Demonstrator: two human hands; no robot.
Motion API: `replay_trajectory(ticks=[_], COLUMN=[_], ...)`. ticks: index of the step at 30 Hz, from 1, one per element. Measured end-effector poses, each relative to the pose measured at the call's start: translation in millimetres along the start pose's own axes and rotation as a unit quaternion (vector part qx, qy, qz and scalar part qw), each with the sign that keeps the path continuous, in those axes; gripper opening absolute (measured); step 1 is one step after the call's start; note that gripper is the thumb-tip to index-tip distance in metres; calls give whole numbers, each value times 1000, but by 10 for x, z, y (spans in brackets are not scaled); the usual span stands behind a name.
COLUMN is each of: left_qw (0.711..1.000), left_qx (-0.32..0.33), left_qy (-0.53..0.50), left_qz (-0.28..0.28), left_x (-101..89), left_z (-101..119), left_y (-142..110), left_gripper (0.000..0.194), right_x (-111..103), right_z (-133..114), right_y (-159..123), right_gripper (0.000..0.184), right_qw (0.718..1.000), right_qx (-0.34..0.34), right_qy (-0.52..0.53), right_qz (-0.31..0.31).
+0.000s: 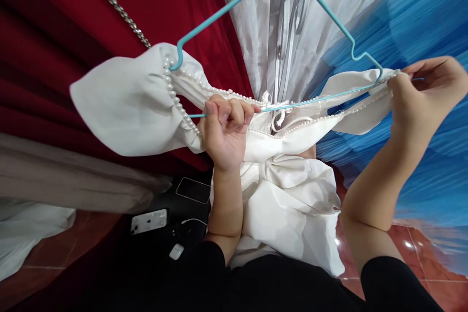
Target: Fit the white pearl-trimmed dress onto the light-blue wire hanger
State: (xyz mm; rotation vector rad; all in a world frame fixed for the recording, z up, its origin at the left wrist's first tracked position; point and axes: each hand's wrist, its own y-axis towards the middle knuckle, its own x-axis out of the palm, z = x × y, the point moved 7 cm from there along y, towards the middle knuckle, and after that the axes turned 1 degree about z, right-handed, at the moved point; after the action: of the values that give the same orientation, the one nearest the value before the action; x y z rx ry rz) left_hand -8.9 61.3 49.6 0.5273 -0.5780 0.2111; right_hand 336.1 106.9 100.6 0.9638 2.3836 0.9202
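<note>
A white dress with pearl-beaded edging hangs in front of me on a light-blue hanger. My left hand is closed around the hanger's thin lower bar, inside the neckline. At the far right, my right hand pinches the beaded edge of the dress's shoulder beside the hanger's end. The white puffed sleeve spreads out on the left, below the hanger's other hooked end. A loose white cord shows at the middle of the neckline.
Red fabric hangs behind on the left, and blue tulle on the right. A jewelled chain lies against the red fabric. At lower left, a black surface holds a white phone, a dark phone and a small white case.
</note>
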Motion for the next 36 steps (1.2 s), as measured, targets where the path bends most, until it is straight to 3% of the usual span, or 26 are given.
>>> replay_trajectory(ticks=[4, 12, 18, 22, 25, 30, 36], left_qw=[1000, 998, 999, 999, 999, 999, 999], left_qx=[22, 61, 43, 31, 31, 41, 30], left_qy=[-12, -14, 4, 19, 18, 15, 10], left_qz=[-18, -25, -8, 2, 1, -5, 5], left_x=[47, 99, 48, 30, 24, 14, -17], left_z=[-2, 7, -7, -26, -39, -49, -67], left_y=[-10, -45, -24, -20, -12, 8, 6], left_gripper=[51, 49, 52, 53, 54, 54, 53], right_x=[146, 288, 312, 271, 292, 487, 710], right_z=[-88, 360, 393, 262, 12, -455, -650], right_y=[193, 275, 246, 302, 294, 191, 3], right_gripper=[28, 28, 28, 23, 23, 24, 22], right_qw=[996, 993, 990, 990, 990, 993, 989], right_qx=[-46, -13, 3, -4, -18, -67, -68], right_qy=[-51, -21, -47, -57, -67, -32, 66], right_qz=[-54, -111, -132, -127, -123, -92, -114])
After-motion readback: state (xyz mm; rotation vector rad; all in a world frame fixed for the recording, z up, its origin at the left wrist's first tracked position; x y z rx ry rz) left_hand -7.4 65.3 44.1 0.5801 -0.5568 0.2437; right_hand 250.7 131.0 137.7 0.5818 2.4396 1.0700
